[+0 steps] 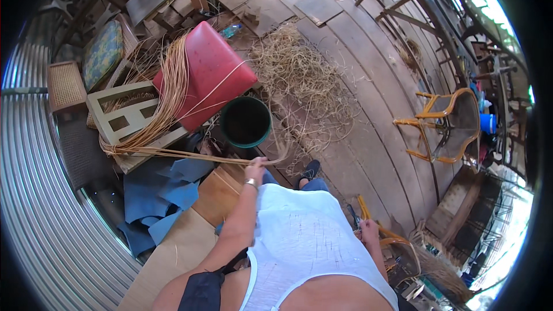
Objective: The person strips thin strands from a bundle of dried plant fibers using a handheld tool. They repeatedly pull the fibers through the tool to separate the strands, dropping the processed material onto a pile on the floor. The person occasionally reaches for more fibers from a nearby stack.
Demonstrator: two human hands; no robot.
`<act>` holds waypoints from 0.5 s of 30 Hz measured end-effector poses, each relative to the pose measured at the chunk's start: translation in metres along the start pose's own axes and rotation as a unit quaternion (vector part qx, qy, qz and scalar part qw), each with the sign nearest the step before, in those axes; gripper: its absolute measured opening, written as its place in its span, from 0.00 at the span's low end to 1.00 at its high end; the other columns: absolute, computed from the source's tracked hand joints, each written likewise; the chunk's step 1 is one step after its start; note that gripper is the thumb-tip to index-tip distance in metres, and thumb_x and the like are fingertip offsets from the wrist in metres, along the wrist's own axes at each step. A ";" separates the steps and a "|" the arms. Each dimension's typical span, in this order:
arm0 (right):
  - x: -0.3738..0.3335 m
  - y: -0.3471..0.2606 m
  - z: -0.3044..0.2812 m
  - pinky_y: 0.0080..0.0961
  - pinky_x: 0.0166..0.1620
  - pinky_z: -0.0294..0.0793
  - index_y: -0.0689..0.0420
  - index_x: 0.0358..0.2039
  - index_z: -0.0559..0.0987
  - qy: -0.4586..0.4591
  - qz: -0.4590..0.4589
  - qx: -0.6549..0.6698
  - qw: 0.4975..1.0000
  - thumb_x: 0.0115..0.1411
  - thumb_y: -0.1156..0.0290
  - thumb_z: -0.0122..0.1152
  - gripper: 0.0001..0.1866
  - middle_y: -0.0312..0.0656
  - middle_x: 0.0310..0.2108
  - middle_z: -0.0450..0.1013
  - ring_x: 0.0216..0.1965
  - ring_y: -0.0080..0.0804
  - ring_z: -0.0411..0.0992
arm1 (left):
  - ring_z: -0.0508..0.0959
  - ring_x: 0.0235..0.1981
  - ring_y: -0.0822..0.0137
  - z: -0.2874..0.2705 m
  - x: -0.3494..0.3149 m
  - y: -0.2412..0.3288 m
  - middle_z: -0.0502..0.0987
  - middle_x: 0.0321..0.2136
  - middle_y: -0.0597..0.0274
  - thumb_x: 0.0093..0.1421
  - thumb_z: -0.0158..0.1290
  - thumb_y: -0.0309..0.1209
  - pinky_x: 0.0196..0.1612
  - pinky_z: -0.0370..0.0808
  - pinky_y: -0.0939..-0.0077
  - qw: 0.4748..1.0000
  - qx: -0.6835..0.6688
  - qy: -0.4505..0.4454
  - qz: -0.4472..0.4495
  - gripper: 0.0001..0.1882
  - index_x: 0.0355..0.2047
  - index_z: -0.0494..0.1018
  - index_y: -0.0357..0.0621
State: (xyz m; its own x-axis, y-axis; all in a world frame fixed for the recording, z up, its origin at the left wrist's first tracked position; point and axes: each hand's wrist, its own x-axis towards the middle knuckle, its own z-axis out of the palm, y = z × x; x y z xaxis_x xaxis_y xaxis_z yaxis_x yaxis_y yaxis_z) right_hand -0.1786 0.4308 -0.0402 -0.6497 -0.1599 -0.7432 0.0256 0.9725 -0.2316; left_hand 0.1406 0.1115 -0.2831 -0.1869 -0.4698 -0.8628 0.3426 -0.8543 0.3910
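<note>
My left hand (255,168) is closed around one long cane strand (190,154) drawn from the bundle (167,101) on the red cushion (210,72), far left. My right hand (368,231) grips yellow-handled cutters (363,207). The bundle looks barely used, so most strands remain.

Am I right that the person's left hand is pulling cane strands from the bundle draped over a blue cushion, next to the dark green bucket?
Not quite: the head view shows the cushion is red, not blue. The left hand does grip cane strands from the bundle draped over it, beside the dark green bucket.
</note>
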 end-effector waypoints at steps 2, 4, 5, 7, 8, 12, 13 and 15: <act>0.008 0.007 -0.002 0.24 0.13 0.65 0.59 0.24 0.68 -0.012 0.004 0.016 1.000 0.60 0.66 0.55 0.12 0.38 0.16 0.66 0.13 0.25 0.67 | 0.75 0.36 0.68 0.052 -0.009 -0.006 0.77 0.38 0.59 0.65 0.46 0.40 0.37 0.73 0.73 0.997 -0.056 -0.043 -0.009 0.14 0.42 0.68 0.41; 0.020 0.005 -0.008 0.25 0.14 0.65 0.59 0.24 0.68 -0.016 -0.009 0.001 1.000 0.60 0.65 0.56 0.13 0.39 0.16 0.67 0.13 0.26 0.67 | 0.76 0.36 0.64 0.112 0.002 0.036 0.77 0.38 0.57 0.62 0.50 0.40 0.38 0.74 0.70 0.979 0.118 -0.125 0.113 0.16 0.42 0.68 0.38; 0.024 -0.001 -0.013 0.26 0.14 0.66 0.59 0.24 0.69 -0.017 -0.023 -0.022 0.999 0.60 0.65 0.56 0.13 0.39 0.16 0.67 0.13 0.27 0.67 | 0.76 0.35 0.62 0.140 0.009 0.066 0.76 0.38 0.56 0.59 0.53 0.40 0.39 0.74 0.68 0.850 0.413 -0.094 0.313 0.19 0.42 0.68 0.36; 0.041 0.001 -0.021 0.28 0.15 0.66 0.60 0.24 0.69 -0.030 -0.052 -0.043 0.997 0.60 0.64 0.55 0.13 0.41 0.16 0.68 0.13 0.28 0.68 | 0.77 0.35 0.58 0.200 0.033 0.148 0.76 0.35 0.53 0.57 0.56 0.40 0.41 0.74 0.67 0.781 0.377 -0.123 0.482 0.22 0.41 0.68 0.33; 0.054 0.008 -0.027 0.29 0.16 0.67 0.60 0.24 0.69 -0.039 -0.064 -0.037 0.997 0.60 0.64 0.55 0.14 0.41 0.16 0.68 0.13 0.28 0.68 | 0.76 0.39 0.54 0.233 0.021 0.213 0.75 0.34 0.51 0.62 0.47 0.37 0.45 0.74 0.59 0.911 0.102 -0.216 0.338 0.16 0.39 0.67 0.34; 0.109 0.035 -0.061 0.27 0.13 0.64 0.58 0.24 0.68 -0.039 -0.061 0.035 0.997 0.61 0.63 0.54 0.14 0.41 0.14 0.68 0.11 0.28 0.66 | 0.77 0.44 0.48 0.286 -0.061 0.418 0.76 0.43 0.43 0.68 0.35 0.36 0.50 0.73 0.46 0.798 -0.269 -0.420 0.337 0.14 0.41 0.67 0.40; 0.123 0.040 -0.067 0.26 0.13 0.64 0.58 0.24 0.68 -0.038 -0.056 0.050 0.996 0.61 0.63 0.54 0.14 0.41 0.14 0.68 0.10 0.28 0.66 | 0.77 0.44 0.48 0.281 -0.078 0.444 0.77 0.42 0.45 0.69 0.34 0.37 0.49 0.73 0.44 0.810 -0.249 -0.343 0.406 0.15 0.39 0.68 0.42; 0.141 0.041 -0.080 0.25 0.12 0.63 0.58 0.25 0.68 -0.033 -0.067 0.075 0.994 0.61 0.63 0.53 0.13 0.42 0.14 0.68 0.10 0.27 0.65 | 0.76 0.45 0.45 0.240 -0.069 0.491 0.75 0.45 0.46 0.69 0.34 0.41 0.52 0.68 0.43 0.856 -0.195 -0.224 0.423 0.17 0.42 0.66 0.40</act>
State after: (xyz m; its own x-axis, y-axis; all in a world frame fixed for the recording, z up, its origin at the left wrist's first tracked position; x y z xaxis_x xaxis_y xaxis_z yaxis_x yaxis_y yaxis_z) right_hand -0.3296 0.4616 -0.1042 -0.6034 -0.3025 -0.7378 0.0580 0.9062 -0.4189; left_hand 0.1010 -0.3293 0.0453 -0.0251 -0.9965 -0.0802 0.7945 -0.0686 0.6033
